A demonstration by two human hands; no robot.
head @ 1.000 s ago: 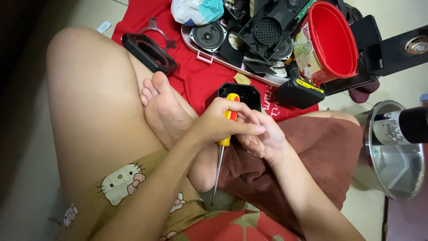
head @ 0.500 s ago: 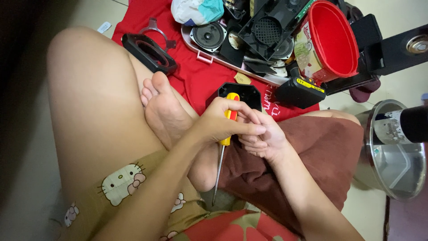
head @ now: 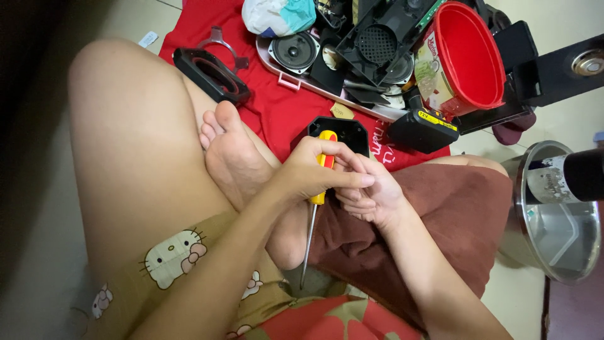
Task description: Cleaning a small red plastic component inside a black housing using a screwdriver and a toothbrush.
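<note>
Gripping a yellow-handled screwdriver [head: 318, 182], the left hand [head: 308, 173] has closed fingers touching the curled right hand [head: 371, 198].

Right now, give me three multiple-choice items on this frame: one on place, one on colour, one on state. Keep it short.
1. Where does the red bucket sit?
A. upper right, beside the speaker parts
B. on the person's knee
C. inside the steel pot

2. What colours is the screwdriver handle?
A. blue and white
B. yellow and red
C. all black

3. How does the screwdriver point?
A. shaft toward the person, handle away
B. shaft toward the bucket
C. lying flat on the floor, untouched

Answers: 1 A, it stands by the speaker. 2 B, both colours show between the fingers. 3 A, the left hand grips the handle beside the right hand.
</note>
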